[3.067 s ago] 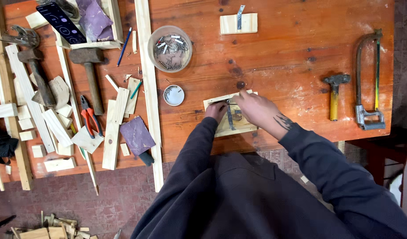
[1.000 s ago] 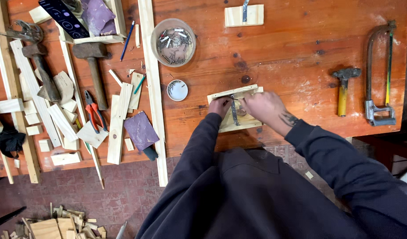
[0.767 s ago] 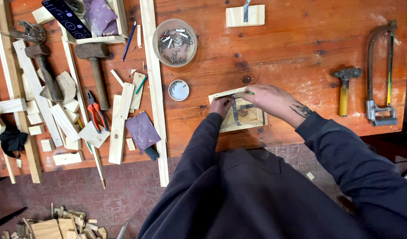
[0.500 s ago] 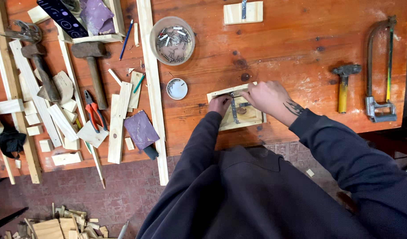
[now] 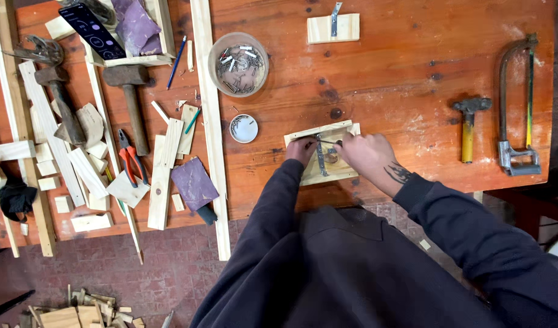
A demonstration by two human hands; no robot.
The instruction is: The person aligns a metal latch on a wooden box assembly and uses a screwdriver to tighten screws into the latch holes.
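Far to the left of our hands lie wood offcuts (image 5: 88, 176) and red pliers (image 5: 131, 163), pushed aside. Our left hand (image 5: 301, 150) pinches the metal bracket (image 5: 321, 159) to steady it on the small wooden block (image 5: 325, 163), which sits between both hands. Our right hand (image 5: 367, 155) is curled, fingertips pinching something thin at the bracket; what, we cannot tell. A hammer (image 5: 468, 127) rests off to the right
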